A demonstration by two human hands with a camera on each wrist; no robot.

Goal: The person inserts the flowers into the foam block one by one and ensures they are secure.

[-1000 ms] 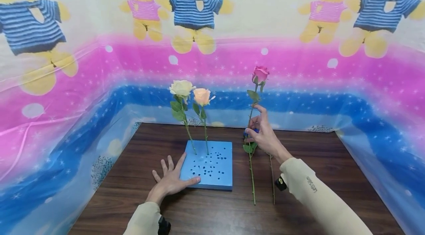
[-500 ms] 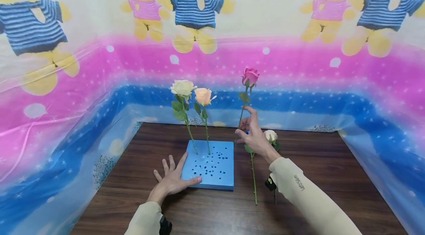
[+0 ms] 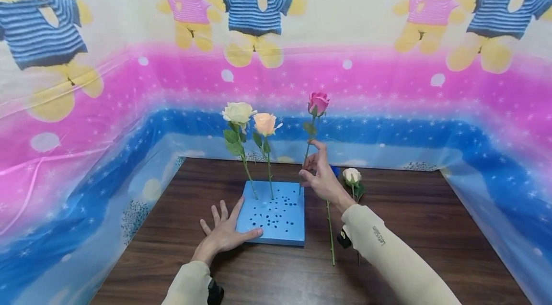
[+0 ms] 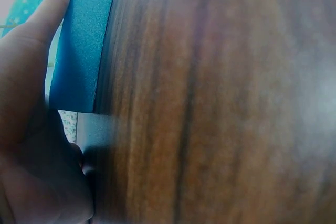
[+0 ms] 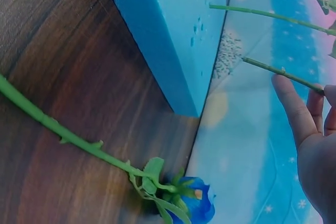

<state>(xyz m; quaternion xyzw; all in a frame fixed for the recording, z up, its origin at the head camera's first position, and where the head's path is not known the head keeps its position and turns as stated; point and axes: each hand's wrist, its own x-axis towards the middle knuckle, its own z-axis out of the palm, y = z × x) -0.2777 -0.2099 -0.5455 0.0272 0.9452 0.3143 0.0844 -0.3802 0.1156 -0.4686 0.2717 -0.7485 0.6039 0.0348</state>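
My right hand [image 3: 320, 173] pinches the stem of a pink rose [image 3: 318, 104], which it holds nearly upright over the far right corner of a blue foam block [image 3: 280, 235]. In the right wrist view the lower end of that stem [image 5: 262, 65] shows bare, apart from the block. My left hand [image 3: 224, 233] lies spread on the block's left edge, thumb on its top. The block's top is dotted with small holes. A cream rose [image 3: 238, 112] and a peach rose [image 3: 265, 124] stand in it toward the back left.
Right of the block, a blue rose [image 5: 197, 200] lies on the dark wooden table [image 3: 276, 276], its stem toward me. A white rose [image 3: 352, 176] lies beside it, partly behind my right arm. A patterned bear cloth [image 3: 362, 17] hangs around the table's back and sides.
My right hand has carried the pink rose left and slightly down, from above the lying flowers to the block's far right corner. The white rose has come into sight. My left hand stays put.
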